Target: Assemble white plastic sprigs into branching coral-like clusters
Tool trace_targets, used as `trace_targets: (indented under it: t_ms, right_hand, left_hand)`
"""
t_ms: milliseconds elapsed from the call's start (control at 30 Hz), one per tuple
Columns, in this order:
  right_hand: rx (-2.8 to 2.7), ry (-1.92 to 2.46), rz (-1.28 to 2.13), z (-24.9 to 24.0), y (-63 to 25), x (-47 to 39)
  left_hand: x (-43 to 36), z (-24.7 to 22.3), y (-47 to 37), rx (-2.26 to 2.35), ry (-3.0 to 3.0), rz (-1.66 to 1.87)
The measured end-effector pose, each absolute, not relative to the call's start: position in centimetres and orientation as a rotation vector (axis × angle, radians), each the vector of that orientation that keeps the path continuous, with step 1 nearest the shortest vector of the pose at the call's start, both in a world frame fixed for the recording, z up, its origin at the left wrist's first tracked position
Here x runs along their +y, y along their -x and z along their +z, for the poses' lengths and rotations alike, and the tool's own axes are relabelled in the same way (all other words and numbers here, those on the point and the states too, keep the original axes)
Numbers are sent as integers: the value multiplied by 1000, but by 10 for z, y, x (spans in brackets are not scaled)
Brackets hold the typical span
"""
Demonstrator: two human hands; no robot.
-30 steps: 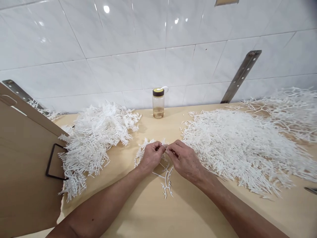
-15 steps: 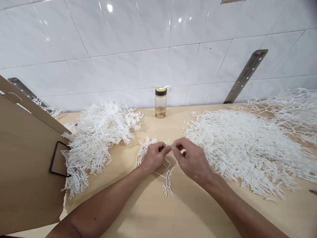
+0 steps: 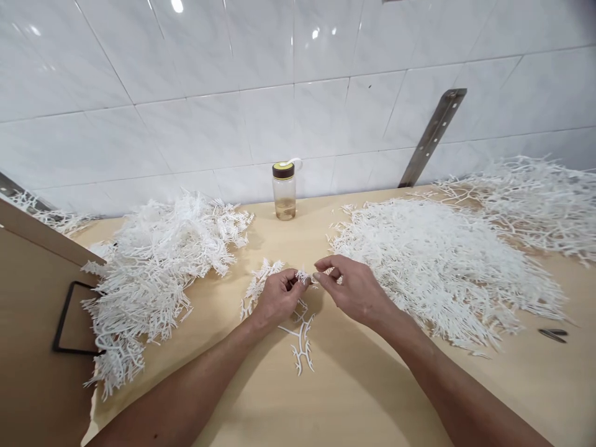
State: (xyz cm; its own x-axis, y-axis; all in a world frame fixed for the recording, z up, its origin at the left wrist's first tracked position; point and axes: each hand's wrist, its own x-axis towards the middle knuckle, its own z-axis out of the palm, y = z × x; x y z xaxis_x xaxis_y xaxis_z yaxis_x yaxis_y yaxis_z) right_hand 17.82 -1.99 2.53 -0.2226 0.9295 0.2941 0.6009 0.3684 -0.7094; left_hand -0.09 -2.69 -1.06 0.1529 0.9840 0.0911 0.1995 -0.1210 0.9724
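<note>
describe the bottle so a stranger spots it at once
Against the tiled wall is a tabletop. Near its back edge, between the left white heap and right white heap, stands the bottle. Unlike them it's see-through, with amber liquid and a yellow-topped lid.

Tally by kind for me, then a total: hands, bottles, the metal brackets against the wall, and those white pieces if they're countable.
Hands: 2, left hand and right hand
Bottle: 1
Brackets: 2, right bracket and left bracket, cut off by the picture's edge
White pieces: too tangled to count
Total counted: 5
</note>
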Motion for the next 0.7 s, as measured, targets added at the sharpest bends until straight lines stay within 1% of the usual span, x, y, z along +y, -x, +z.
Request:
trace_targets:
  t_ms: [200,533,700]
  right_hand:
    - [-2007,1259,651,21,-175,-19]
    - [-2116,1308,523,20,-174,-18]
    - [-2198,1304,525,17,-184,-15]
  left_hand:
    - [-27,-9,1,1210,-1537,1027]
    - [-26,-10,-3,1307,-1625,1032]
    - [-26,-5,-8,1376,-1700,986]
